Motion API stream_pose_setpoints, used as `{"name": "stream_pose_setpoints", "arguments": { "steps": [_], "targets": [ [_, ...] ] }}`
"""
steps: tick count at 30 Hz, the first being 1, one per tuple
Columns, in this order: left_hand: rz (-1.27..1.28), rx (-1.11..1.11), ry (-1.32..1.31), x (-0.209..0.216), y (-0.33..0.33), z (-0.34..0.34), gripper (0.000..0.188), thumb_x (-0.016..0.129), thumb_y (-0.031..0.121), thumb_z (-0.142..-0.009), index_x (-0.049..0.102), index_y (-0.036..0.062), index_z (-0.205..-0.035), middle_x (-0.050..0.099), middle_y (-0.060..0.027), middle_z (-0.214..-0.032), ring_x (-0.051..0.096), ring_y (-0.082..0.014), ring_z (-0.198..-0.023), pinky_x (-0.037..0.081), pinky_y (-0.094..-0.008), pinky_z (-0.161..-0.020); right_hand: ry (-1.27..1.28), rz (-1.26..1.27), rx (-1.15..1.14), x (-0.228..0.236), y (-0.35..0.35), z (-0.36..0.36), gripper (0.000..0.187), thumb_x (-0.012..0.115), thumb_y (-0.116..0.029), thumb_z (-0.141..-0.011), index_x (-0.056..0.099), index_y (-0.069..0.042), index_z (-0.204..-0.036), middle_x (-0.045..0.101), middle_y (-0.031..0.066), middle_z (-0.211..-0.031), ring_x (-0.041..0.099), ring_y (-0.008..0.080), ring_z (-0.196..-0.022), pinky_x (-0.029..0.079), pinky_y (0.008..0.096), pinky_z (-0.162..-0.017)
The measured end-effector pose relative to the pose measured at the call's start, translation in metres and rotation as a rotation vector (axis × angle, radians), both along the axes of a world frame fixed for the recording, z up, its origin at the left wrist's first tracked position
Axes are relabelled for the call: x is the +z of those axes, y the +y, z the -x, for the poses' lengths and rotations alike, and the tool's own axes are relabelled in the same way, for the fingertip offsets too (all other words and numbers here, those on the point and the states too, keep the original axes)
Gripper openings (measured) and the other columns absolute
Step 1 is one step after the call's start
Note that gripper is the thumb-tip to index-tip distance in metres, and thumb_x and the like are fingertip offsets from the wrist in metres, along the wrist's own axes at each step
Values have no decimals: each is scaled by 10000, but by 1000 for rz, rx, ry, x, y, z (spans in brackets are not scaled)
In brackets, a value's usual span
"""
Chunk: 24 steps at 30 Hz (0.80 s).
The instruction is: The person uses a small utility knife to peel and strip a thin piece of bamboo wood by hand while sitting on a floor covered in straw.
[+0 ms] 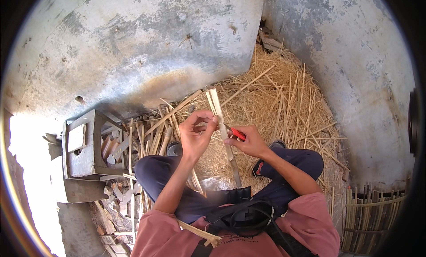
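Black strapped gear (249,219) sits at the frame's lower centre. Left to right, the left hand (198,133) pinches a split bamboo strip (225,132) at mid-frame, and the right hand (252,143) grips a red-handled tool (238,133) (thumb against the strip).

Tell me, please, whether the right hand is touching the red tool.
Touching. The head view shows the right hand closed around the red tool, with no gap between them.

Red tool (238,134) partly out of sight inside right grip (250,142)
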<state>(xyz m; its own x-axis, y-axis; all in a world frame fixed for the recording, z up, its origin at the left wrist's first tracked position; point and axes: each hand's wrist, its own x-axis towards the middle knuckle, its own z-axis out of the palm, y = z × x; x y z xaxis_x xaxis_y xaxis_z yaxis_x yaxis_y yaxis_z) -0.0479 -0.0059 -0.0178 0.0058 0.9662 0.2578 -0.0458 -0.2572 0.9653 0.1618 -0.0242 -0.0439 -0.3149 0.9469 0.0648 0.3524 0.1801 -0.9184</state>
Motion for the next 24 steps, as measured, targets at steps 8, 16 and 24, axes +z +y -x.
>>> {"name": "stream_pose_setpoints", "arguments": {
  "steps": [8, 16, 24],
  "targets": [
    [-10, 16, 39, -1, 2, 3, 72, 703, -47, -960, 669, -42, -1024, 714, -77, -907, 712, -125, -786, 648, -276, -715, -15, -12, 4, -3, 2, -1, 300, 872, -268, -882, 772, -5, -988, 533, -6, -626, 433, 59, -602, 369, 287, -553],
    [-1, 71, 58, -6, 3, 4, 99, 776, -6, -898, 700, -1, -961, 728, -34, -934, 708, -84, -867, 642, -248, -734, -47, 7, 15, 1, 0, -1, 315, 872, -281, -884, 785, -6, -1011, 558, 14, -636, 435, 68, -609, 368, 296, -554],
    [-44, 134, 168, 0, 1, 2, 79, 709, -30, -904, 676, -16, -974, 725, -30, -909, 722, -99, -875, 614, -277, -822, -67, 28, 10, -6, 0, 0, 315, 878, -266, -874, 793, -10, -1036, 601, 26, -669, 445, 71, -623, 375, 296, -562]
  ]
}}
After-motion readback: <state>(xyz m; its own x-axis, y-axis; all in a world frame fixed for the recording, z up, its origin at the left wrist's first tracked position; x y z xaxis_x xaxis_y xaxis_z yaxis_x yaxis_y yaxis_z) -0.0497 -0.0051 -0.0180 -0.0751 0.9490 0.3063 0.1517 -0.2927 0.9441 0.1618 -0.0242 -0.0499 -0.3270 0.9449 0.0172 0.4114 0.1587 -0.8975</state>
